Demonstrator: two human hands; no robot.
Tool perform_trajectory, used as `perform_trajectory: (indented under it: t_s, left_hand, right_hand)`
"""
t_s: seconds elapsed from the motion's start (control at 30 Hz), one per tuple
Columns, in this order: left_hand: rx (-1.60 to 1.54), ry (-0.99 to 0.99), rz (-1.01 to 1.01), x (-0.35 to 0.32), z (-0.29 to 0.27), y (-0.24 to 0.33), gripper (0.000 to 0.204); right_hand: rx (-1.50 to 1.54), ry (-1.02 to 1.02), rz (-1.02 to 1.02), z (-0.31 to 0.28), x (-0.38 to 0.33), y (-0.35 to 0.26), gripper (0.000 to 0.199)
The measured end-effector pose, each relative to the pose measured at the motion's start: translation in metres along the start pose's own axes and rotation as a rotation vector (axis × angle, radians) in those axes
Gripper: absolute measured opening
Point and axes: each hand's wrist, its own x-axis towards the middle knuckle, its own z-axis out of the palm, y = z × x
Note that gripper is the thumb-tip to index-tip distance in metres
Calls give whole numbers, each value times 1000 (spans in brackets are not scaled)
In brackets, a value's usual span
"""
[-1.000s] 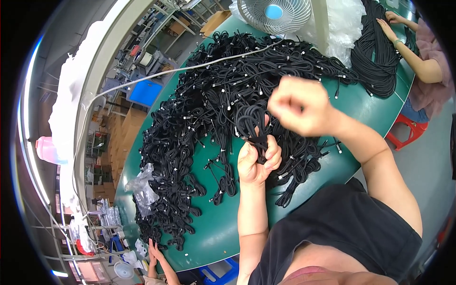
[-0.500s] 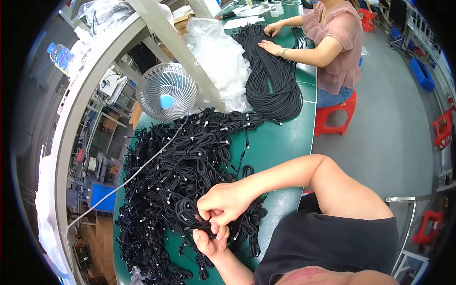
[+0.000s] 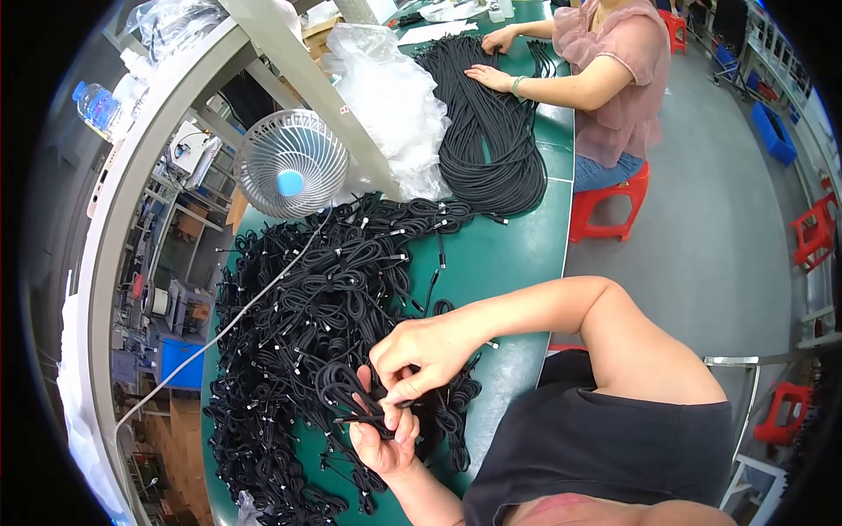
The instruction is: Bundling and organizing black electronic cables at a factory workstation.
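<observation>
The left hand's (image 3: 384, 447) fingers clamp a black, looped cable bundle (image 3: 331, 386), apparently steadying its right side for the right hand's (image 3: 423, 352) pinching fingers.

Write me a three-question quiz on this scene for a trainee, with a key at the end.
1. True or false: the right hand is at the black cable coil that the left hand holds.
2. Choose one: what colour is the stool under the seated co-worker?
A) blue
B) red
C) white
3. Fill in the missing word: the round fan beside the grey post has a ____ centre.

Key:
1. True
2. B
3. blue
</observation>
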Motion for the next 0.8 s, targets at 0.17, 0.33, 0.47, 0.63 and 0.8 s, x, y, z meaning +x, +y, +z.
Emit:
perform_trajectory:
  t_s: [0.17, 0.33, 0.47, 0.63, 0.8]
  left_hand:
    - [207, 99, 15, 3, 4, -2, 68]
    - [270, 146, 47, 3, 7, 1, 67]
    - [302, 118, 71, 3, 12, -1, 66]
    - [337, 123, 66, 3, 14, -2, 64]
    - [343, 172, 57, 4, 16, -5, 57]
  right_hand:
    - [-92, -76, -54, -3, -2, 11, 34]
    - [-18, -154, -97, -5, 0, 0, 33]
    - [-92, -165, 86, -7, -4, 5, 31]
    - [-401, 22, 11, -14, -5, -3, 23]
    - [-416, 387, -318, -10, 3, -12, 37]
